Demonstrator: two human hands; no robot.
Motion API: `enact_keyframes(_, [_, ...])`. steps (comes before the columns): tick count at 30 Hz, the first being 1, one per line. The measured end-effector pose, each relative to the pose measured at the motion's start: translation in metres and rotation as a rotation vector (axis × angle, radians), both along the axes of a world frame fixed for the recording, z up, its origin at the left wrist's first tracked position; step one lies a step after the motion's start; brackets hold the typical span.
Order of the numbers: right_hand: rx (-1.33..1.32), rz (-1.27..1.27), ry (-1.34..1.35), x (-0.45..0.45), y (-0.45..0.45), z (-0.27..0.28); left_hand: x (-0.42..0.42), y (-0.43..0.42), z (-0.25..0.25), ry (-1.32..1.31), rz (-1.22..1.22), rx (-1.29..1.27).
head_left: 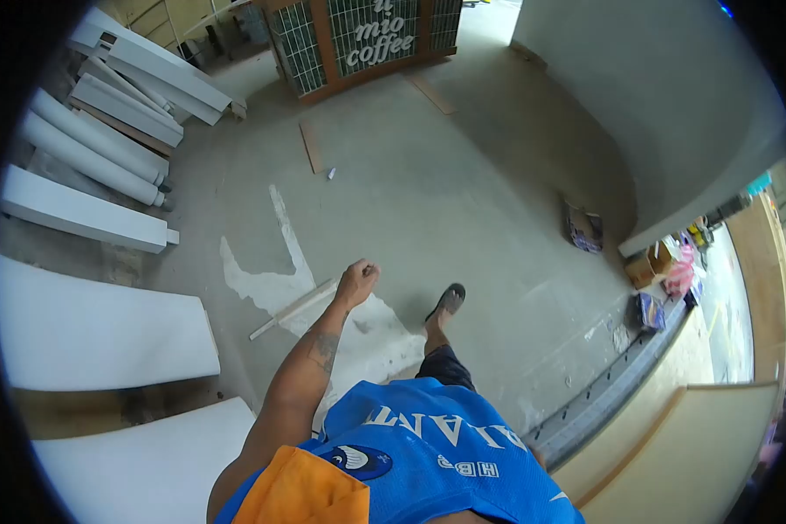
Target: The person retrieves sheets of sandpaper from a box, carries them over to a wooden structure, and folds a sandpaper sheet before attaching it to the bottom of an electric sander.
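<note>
Your left hand (358, 284) curled shut, a pale strip (288, 313) near it, grey floor (393, 192) below, your right hand out of view, its state unclear.

"mio coffee" on cntr (323, 44), jersey (402, 454) unclear

Two white cylinders (92, 157), two brown strips (311, 148), two large white panels (105, 327), one shoe (451, 299), one hand (356, 284).
</note>
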State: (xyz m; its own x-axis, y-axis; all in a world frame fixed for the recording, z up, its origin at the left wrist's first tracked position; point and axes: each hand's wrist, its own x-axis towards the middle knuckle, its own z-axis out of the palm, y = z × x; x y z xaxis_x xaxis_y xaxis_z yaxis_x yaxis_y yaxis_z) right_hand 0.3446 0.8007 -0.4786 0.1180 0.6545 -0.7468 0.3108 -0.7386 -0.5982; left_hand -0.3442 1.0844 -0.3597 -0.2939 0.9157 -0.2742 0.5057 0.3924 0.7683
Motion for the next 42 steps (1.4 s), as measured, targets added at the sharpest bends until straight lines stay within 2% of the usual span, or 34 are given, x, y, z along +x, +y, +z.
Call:
enact_keyframes(2, [-0.168, 0.04, -0.075, -0.02, 0.088, -0.003, -0.009, 0.079, -0.003, -0.071, 0.083, 0.123])
enact_keyframes(3, [-0.202, 0.071, -0.087, -0.028, 0.141, -0.006, -0.016, 0.099, -0.025, -0.075, 0.111, 0.096])
enact_keyframes(5, [-0.211, 0.142, -0.074, -0.048, 0.264, -0.014, -0.045, 0.138, -0.09, -0.016, 0.07, -0.118])
enact_keyframes(7, [-0.144, 0.19, 0.002, -0.069, 0.399, -0.014, -0.061, 0.155, -0.123, 0.106, 0.018, -0.355])
enact_keyframes(9, [-0.077, 0.148, 0.119, -0.113, 0.545, 0.0, -0.073, 0.175, -0.122, -0.017, 0.003, -0.479])
enact_keyframes(10, [-0.088, 0.011, 0.013, -0.172, 0.624, 0.048, -0.072, 0.192, -0.114, -0.027, 0.026, -0.491])
enact_keyframes(11, [-0.187, 0.165, 0.061, -0.209, 0.688, 0.088, -0.076, 0.209, -0.103, -0.086, 0.119, -0.554])
enact_keyframes(12, [-0.328, 0.284, -0.039, -0.232, 0.729, 0.079, -0.081, 0.223, -0.094, -0.146, 0.208, -0.623])
enact_keyframes(15, [-0.324, 0.387, -0.011, -0.284, 0.79, 0.036, -0.105, 0.283, -0.122, -0.128, 0.203, -0.633])
enact_keyframes(16, [-0.308, 0.426, -0.001, -0.295, 0.81, 0.011, -0.104, 0.316, -0.107, -0.27, 0.363, -0.595])
enact_keyframes(19, [-0.233, 0.529, 0.01, -0.28, 0.858, -0.089, -0.118, 0.42, -0.12, -0.285, 0.372, -0.579])
enact_keyframes(21, [-0.266, 0.552, 0.044, -0.283, 0.912, -0.121, -0.133, 0.469, -0.164, -0.278, 0.332, -0.563])
enact_keyframes(23, [-0.424, 0.419, 0.189, -0.351, 0.984, -0.028, -0.155, 0.513, -0.197, 0.199, -0.073, -0.187])
enact_keyframes(24, [-0.504, 0.351, 0.249, -0.396, 1.023, 0.034, -0.16, 0.542, -0.175, 0.198, -0.064, -0.204])
enact_keyframes(25, [-0.509, 0.362, 0.252, -0.418, 1.045, 0.018, -0.163, 0.586, -0.127, 0.005, 0.004, -0.249])
enact_keyframes(26, [-0.406, 0.577, 0.323, -0.445, 1.069, 0.006, -0.171, 0.625, -0.096, -0.19, 0.079, -0.286])
enact_keyframes(27, [-0.305, 0.792, 0.393, -0.468, 1.084, 0.003, -0.186, 0.641, -0.083, -0.193, 0.102, -0.29])
enact_keyframes(28, [-0.317, 0.818, 0.388, -0.486, 1.101, -0.014, -0.198, 0.656, -0.085, -0.161, 0.161, -0.255])
enact_keyframes(30, [-0.315, 1.206, -0.331, -0.531, 1.124, -0.038, -0.23, 0.679, -0.089, 0.002, 0.303, -0.225])
enact_keyframes(31, [-0.335, 1.226, -0.336, -0.54, 1.135, -0.041, -0.245, 0.682, -0.089, -0.01, 0.32, -0.243])
enact_keyframes(32, [-0.422, 1.154, -0.21, -0.557, 1.157, -0.031, -0.268, 0.686, -0.094, -0.007, 0.418, -0.258])
enact_keyframes(34, [-0.652, 1.01, 0.005, -0.597, 1.196, 0.02, -0.317, 0.685, -0.105, -0.028, 0.531, -0.298])
enact_keyframes(36, [-0.704, 0.979, -0.183, -0.617, 1.203, 0.022, -0.374, 0.676, -0.139, -0.044, 0.554, -0.43])
enact_keyframes(38, [-0.585, 1.118, -0.131, -0.59, 1.195, -0.029, -0.432, 0.685, -0.179, -0.101, 0.61, -0.558])
enact_keyframes(40, [-0.233, 1.223, -0.1, -0.6, 1.173, -0.031, -0.484, 0.684, -0.256, -0.147, 0.594, -0.635])
enact_keyframes(41, [-0.446, 0.813, -0.288, -0.628, 1.153, -0.027, -0.508, 0.679, -0.301, -0.159, 0.589, -0.681])
enact_keyframes(42, [-0.432, 0.982, -0.259, -0.62, 1.134, -0.045, -0.524, 0.674, -0.34, -0.193, 0.598, -0.717])
